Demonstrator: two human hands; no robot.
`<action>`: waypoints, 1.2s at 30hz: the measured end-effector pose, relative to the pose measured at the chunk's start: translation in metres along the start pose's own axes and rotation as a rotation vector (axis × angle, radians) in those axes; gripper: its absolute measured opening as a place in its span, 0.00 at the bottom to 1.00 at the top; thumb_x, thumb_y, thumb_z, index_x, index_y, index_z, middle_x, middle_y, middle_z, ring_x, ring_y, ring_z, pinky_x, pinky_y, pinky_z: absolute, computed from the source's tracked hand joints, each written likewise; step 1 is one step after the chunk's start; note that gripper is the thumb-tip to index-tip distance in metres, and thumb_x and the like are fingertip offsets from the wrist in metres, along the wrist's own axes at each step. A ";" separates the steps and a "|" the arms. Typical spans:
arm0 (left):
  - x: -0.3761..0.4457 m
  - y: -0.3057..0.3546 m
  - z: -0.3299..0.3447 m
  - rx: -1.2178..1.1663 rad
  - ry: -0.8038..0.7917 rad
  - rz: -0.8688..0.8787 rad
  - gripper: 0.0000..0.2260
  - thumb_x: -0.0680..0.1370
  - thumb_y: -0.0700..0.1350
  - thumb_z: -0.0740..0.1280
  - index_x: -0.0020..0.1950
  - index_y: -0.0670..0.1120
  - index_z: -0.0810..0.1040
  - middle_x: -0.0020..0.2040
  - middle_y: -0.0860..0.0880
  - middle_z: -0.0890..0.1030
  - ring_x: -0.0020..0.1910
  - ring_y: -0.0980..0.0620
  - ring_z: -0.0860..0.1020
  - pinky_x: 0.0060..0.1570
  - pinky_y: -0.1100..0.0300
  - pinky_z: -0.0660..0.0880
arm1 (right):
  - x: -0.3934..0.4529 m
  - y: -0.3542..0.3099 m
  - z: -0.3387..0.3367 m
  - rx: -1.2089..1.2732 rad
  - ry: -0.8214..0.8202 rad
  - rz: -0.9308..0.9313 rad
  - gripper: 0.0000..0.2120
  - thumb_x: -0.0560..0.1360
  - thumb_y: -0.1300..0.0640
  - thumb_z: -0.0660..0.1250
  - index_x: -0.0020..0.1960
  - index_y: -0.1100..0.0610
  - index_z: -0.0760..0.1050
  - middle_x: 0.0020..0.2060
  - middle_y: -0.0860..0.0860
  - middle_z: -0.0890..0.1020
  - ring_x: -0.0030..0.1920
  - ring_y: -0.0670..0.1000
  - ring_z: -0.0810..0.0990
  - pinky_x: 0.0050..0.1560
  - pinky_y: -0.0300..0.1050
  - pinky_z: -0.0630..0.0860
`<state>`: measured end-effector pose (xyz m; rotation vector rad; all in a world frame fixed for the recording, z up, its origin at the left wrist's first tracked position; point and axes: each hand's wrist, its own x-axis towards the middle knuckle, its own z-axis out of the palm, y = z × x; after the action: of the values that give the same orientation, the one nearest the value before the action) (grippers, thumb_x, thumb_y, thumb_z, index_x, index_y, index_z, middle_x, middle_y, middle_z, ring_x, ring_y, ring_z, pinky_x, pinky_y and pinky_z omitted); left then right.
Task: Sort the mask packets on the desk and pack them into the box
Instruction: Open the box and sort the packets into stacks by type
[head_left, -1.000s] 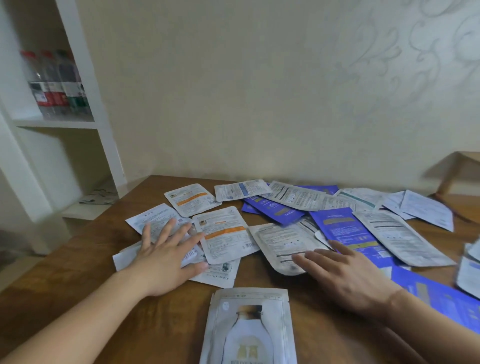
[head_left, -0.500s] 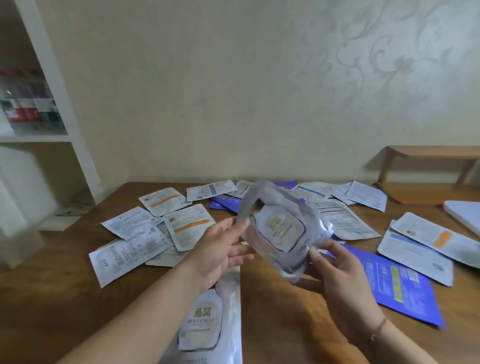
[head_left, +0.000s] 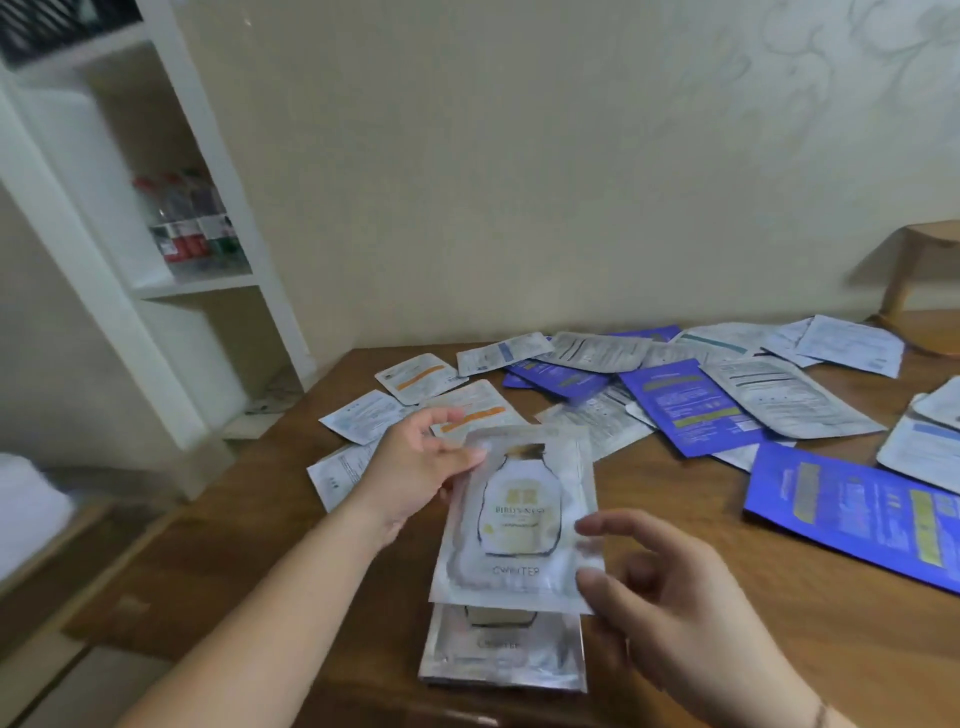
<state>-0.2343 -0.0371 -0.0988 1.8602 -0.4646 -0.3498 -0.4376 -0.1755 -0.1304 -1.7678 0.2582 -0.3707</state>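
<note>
A wooden desk (head_left: 270, 525) is set against a cream wall (head_left: 467, 182) bearing a faint raised pattern at the upper right. A white shelving unit (head_left: 171, 291) stands at the left, and bottles with red and green labels (head_left: 192, 228) are stored in one of its compartments. A wooden stand (head_left: 919, 270) is seen at the far right.

Mask packets are scattered over the far half of the desk: white packets with orange stripes (head_left: 415, 376), white printed packets (head_left: 779, 400), and blue packets (head_left: 680, 405), several overlapping. A large blue packet (head_left: 852, 512) lies apart at the right.

A silver-white packet (head_left: 519, 519), printed with a bottle outline and gold lettering, is held face-up above the near edge of the desk. It is pinched at its upper left edge by the left hand (head_left: 415, 467), thumb on top. A second silver packet of the same kind (head_left: 504, 649) lies flat on the desk directly below it.

The right hand (head_left: 670, 597) is placed at the held packet's lower right corner, fingers loosely curved; whether the packet is touched cannot be told.
</note>
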 end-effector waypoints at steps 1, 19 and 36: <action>-0.002 -0.007 -0.004 0.085 -0.004 -0.003 0.18 0.75 0.42 0.74 0.62 0.51 0.75 0.38 0.51 0.86 0.34 0.59 0.81 0.31 0.64 0.73 | 0.000 0.003 0.006 -0.031 -0.023 0.012 0.10 0.74 0.62 0.70 0.52 0.51 0.77 0.23 0.52 0.77 0.21 0.47 0.73 0.27 0.37 0.69; -0.038 -0.045 0.009 0.870 -0.214 0.469 0.30 0.77 0.69 0.55 0.77 0.62 0.57 0.77 0.65 0.51 0.75 0.65 0.46 0.73 0.60 0.49 | 0.016 0.037 0.017 -0.963 0.039 -0.380 0.37 0.71 0.25 0.55 0.68 0.49 0.73 0.61 0.43 0.78 0.63 0.50 0.76 0.55 0.46 0.76; -0.050 -0.048 0.028 0.980 -0.249 0.394 0.32 0.76 0.72 0.50 0.78 0.63 0.49 0.77 0.66 0.39 0.73 0.66 0.30 0.75 0.48 0.35 | 0.133 0.030 -0.015 -0.988 -0.215 0.010 0.30 0.80 0.37 0.50 0.78 0.49 0.54 0.79 0.48 0.52 0.78 0.50 0.49 0.77 0.52 0.51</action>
<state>-0.2845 -0.0226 -0.1523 2.5864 -1.3257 -0.0687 -0.3202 -0.2452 -0.1424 -2.7502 0.3225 -0.0166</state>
